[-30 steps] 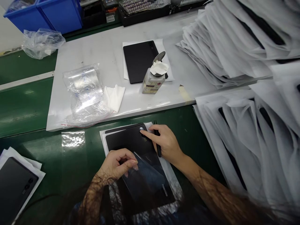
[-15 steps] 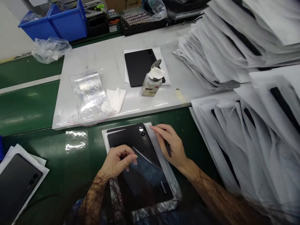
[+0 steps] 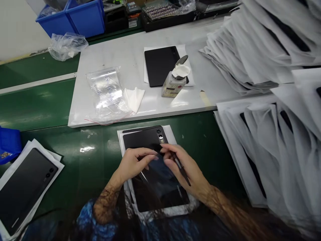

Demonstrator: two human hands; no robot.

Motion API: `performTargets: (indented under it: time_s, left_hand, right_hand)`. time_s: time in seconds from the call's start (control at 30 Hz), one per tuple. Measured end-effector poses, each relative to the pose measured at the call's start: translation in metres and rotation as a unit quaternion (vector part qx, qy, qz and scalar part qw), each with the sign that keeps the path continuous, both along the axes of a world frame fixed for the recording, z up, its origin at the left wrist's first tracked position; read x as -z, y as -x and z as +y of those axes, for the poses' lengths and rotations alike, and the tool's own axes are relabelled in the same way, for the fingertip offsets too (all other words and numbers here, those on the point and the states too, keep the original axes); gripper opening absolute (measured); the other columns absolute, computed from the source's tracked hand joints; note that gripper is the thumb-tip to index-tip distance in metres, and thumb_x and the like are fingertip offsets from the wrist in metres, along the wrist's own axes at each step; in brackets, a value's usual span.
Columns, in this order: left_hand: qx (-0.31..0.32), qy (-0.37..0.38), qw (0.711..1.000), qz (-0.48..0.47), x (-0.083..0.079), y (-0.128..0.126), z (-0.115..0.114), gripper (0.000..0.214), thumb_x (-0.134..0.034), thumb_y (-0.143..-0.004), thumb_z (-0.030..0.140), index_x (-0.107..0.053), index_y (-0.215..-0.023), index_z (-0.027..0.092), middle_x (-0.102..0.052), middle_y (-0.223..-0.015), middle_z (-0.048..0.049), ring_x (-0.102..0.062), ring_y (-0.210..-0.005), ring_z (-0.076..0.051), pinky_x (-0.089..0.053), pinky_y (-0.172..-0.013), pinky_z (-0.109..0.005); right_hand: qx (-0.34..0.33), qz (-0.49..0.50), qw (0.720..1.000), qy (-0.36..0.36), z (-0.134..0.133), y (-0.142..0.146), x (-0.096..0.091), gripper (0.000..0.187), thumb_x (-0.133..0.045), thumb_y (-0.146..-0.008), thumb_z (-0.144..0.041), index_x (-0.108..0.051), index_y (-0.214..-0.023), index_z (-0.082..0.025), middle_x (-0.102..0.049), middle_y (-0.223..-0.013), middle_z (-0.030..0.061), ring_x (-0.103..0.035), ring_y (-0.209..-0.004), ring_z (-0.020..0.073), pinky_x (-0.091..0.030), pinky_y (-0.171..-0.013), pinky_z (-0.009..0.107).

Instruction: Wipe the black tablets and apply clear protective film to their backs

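The black tablet (image 3: 144,142) lies camera side up on a white foam sheet (image 3: 172,133) on the green worktop (image 3: 95,167), just in front of me. My left hand (image 3: 132,164) pinches the clear film (image 3: 155,167) over it. My right hand (image 3: 187,169) grips a black stylus (image 3: 182,171), with its fingertips at the film.

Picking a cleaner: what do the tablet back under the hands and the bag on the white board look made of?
Tablet back: black, matte above, probably coated metal or plastic; glossy film covers its lower part. Bag: thin clear plastic, crinkled and shiny, board visible through it.
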State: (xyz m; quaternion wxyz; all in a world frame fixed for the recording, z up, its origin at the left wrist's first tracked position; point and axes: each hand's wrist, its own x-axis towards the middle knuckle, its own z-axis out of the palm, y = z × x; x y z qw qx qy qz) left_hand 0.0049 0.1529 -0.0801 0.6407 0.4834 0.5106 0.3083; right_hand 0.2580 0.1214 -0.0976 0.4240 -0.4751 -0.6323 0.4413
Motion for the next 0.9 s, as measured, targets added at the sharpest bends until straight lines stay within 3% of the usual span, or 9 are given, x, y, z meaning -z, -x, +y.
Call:
performTargets:
  time_s: [0.07, 0.13, 0.3, 0.4, 0.67, 0.9]
  left_hand:
    - [-0.001, -0.004, 1.000, 0.002, 0.002, 0.000, 0.000, 0.022, -0.097, -0.096, 0.045, -0.102, -0.094, 0.024, -0.101, -0.092, -0.0114, -0.080, -0.058, -0.020, -0.064, -0.060, -0.031]
    - [0.005, -0.009, 1.000, -0.001, 0.002, 0.000, 0.000, 0.021, -0.098, -0.095, 0.042, -0.099, -0.085, 0.025, -0.098, -0.085, -0.0094, -0.077, -0.054, -0.018, -0.060, -0.057, -0.029]
    - [0.000, -0.017, 1.000, 0.016, 0.001, 0.000, 0.000, 0.019, -0.097, -0.095, 0.040, -0.100, -0.085, 0.024, -0.097, -0.081, -0.0076, -0.076, -0.053, -0.016, -0.056, -0.058, -0.027]
    - [0.008, -0.015, 1.000, 0.022, 0.004, 0.000, 0.000, 0.019, -0.097, -0.096, 0.040, -0.102, -0.088, 0.024, -0.097, -0.082, -0.0077, -0.076, -0.053, -0.016, -0.057, -0.057, -0.026]
    - [0.043, -0.004, 0.997, 0.058, 0.009, 0.003, 0.000, 0.018, -0.093, -0.102, 0.037, -0.104, -0.098, 0.024, -0.103, -0.097, -0.0089, -0.082, -0.059, -0.016, -0.065, -0.063, -0.025]
    - [0.034, -0.010, 0.997, 0.073, 0.003, 0.000, 0.000, 0.018, -0.090, -0.100, 0.033, -0.104, -0.095, 0.022, -0.101, -0.089, -0.0083, -0.080, -0.056, -0.016, -0.064, -0.060, -0.024]
  right_hand:
    - [0.043, 0.012, 0.998, -0.045, 0.000, -0.007, 0.000, 0.047, -0.074, -0.124, -0.072, -0.092, -0.153, -0.039, -0.089, -0.135, 0.0133, -0.087, -0.111, 0.0358, -0.081, -0.098, 0.053]
    - [0.060, 0.041, 0.996, -0.053, 0.000, -0.012, -0.005, 0.048, -0.072, -0.123, -0.078, -0.097, -0.138, -0.040, -0.087, -0.134, 0.0136, -0.087, -0.112, 0.0370, -0.080, -0.095, 0.053]
    - [0.060, 0.067, 0.996, 0.011, 0.003, -0.010, -0.023, 0.022, -0.103, -0.110, -0.056, -0.095, -0.100, -0.038, -0.092, -0.115, 0.0084, -0.088, -0.094, 0.0311, -0.080, -0.090, 0.049]
    - [0.077, 0.075, 0.994, 0.008, 0.005, -0.005, -0.024, 0.022, -0.106, -0.109, -0.052, -0.094, -0.096, -0.038, -0.093, -0.101, 0.0073, -0.090, -0.093, 0.0332, -0.080, -0.088, 0.051]
    - [0.072, 0.066, 0.995, -0.034, 0.010, 0.000, -0.016, 0.026, -0.102, -0.111, -0.048, -0.092, -0.093, -0.034, -0.096, -0.096, 0.0059, -0.094, -0.086, 0.0303, -0.080, -0.075, 0.043]
    - [0.084, 0.071, 0.991, -0.079, 0.006, 0.007, -0.016, 0.020, -0.101, -0.112, -0.031, -0.091, -0.095, -0.034, -0.097, -0.096, 0.0056, -0.095, -0.083, 0.0276, -0.078, -0.071, 0.037]
